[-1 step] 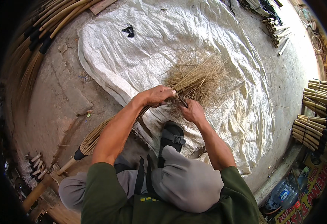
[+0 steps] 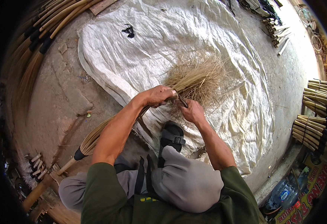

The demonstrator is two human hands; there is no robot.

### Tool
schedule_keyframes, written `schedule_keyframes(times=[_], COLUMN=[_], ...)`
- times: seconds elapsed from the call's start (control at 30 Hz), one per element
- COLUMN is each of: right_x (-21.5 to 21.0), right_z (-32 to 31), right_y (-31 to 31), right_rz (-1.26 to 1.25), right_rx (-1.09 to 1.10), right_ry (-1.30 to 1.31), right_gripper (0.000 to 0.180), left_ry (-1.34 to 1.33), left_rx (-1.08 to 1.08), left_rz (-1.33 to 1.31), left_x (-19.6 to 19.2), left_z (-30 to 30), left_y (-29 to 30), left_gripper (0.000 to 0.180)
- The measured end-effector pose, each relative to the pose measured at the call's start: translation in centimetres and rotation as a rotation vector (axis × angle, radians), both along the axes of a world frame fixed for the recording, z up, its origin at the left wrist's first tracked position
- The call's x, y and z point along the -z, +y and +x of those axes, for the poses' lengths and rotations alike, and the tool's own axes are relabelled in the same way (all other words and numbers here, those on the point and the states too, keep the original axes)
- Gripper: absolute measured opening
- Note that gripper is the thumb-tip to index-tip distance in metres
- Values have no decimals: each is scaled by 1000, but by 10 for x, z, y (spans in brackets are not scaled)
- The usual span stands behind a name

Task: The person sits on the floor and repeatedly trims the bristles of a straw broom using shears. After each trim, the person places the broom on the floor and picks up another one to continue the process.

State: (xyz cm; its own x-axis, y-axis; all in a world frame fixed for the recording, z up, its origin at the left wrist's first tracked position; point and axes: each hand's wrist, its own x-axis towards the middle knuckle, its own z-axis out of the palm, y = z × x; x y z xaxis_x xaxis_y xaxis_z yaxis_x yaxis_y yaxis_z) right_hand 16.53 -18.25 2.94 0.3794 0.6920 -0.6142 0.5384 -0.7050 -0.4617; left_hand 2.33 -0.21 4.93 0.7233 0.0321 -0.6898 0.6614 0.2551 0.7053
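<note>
A stick broom [image 2: 92, 138] with tan bristles, a black collar and a wooden handle lies slanting under my left forearm. Around its bristles, near their far end, my left hand [image 2: 159, 96] is closed. My right hand [image 2: 192, 111] is closed on a dark, narrow metal blade [image 2: 182, 100], held against the bristles just right of my left fingers; whether it is a knife or scissors I cannot tell. Beyond both hands, a heap of loose bristle clippings [image 2: 202, 74] lies on a white woven sheet [image 2: 115, 56]. The broom's bristle tips reach toward this heap.
Brooms [image 2: 40, 37] are piled at far left, and bundled handles [image 2: 314, 128] with black collars stack at right. Pale sticks [image 2: 276, 31] lie at far right. A black scrap [image 2: 128, 30] rests on the sheet. A water bottle [image 2: 285, 193] lies at lower right; my sandal [image 2: 172, 136] is on the sheet.
</note>
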Motion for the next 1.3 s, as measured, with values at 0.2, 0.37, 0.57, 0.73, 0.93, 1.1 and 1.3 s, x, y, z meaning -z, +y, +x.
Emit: schedule_keyframes(times=[0.2, 0.37, 0.57, 0.73, 0.93, 1.1, 1.3], right_x=[5, -6, -8, 3, 11, 7, 1], right_z=[1, 10, 8, 4, 8, 11, 16], right_y=[-10, -3, -1, -15, -21, -22, -17], right_rz=[98, 81, 62, -13, 121, 167, 74], right_rx=[71, -32, -82, -10, -3, -30, -118], right_ry=[154, 116, 10, 53, 161, 184, 49], right_gripper=[55, 58, 54, 53, 58, 55, 48], left_ry=[-2, 49, 76, 54, 49, 56, 63], left_rx=[-87, 10, 39, 24, 47, 74, 80], left_rz=[-17, 30, 9, -13, -41, -37, -65], left_x=[-1, -8, -11, -5, -3, -6, -4], left_z=[0, 2, 5, 5, 4, 4, 4], left_y=[-1, -3, -4, -10, -12, -12, -17], left_gripper=[41, 41, 43, 45, 51, 52, 52])
